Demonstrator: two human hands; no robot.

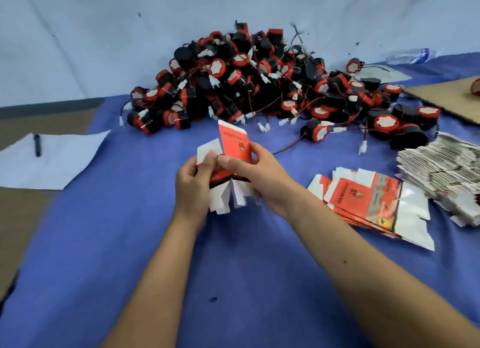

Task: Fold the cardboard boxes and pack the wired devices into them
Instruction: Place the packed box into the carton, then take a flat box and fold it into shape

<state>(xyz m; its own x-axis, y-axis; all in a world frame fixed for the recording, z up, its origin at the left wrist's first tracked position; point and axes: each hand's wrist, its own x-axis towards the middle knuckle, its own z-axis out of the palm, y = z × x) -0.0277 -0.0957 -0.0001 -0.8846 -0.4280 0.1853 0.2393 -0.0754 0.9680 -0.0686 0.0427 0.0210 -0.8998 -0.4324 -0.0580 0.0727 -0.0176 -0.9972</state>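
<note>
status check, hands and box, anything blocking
Left hand and right hand both grip the red box, flaps unfolded. Pile of wired devices behind, untouched. Nothing in the way.

Black pen [37,145] on white paper sheet [49,160]; blue tablecloth [109,244]; white wall [104,36].

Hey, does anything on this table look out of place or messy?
One wired device sits alone on the brown cardboard sheet at the far right, apart from the main pile. Nothing looks damaged.
</note>
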